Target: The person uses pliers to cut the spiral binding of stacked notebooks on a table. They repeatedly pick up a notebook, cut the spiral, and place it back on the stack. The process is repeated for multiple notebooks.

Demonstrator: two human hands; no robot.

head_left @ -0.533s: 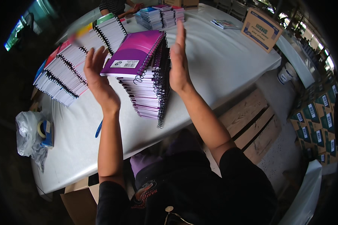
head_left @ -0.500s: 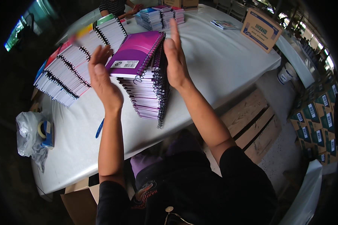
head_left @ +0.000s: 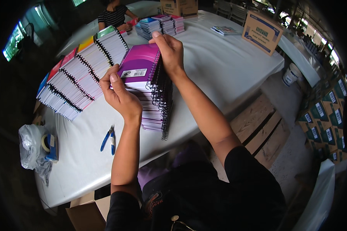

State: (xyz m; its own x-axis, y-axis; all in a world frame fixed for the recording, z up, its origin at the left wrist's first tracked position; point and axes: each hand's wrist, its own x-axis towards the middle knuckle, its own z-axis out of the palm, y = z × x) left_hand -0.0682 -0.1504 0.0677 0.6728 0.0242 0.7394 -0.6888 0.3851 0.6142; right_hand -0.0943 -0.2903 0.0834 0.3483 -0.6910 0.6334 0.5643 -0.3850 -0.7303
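A tall stack of purple spiral notebooks [head_left: 140, 58] stands on the white-covered table before me, its black wire coils on the right. My left hand [head_left: 121, 96] presses its bent fingers against the stack's left side near the front corner, thumb raised. At the far right corner of the top notebook, my right hand [head_left: 170, 54] is bent round the coil side, thumb at the upper edge. The stack is held between both hands; some fingertips are hidden. Blue-handled pliers [head_left: 108, 140] lie near my left forearm.
Rows of spiral notebooks [head_left: 75, 79] with colored covers stand left of the stack. Smaller notebook piles [head_left: 160, 26] sit farther back, near a person in a striped top [head_left: 112, 17]. A carton [head_left: 262, 32] stands far right; a plastic bag [head_left: 30, 146] with tape [head_left: 46, 142] lies left.
Both hands have closed in on the stack, and its top notebooks now sit straighter. The blurred item over the left rows is gone. The view has shifted slightly, showing the pliers more fully.
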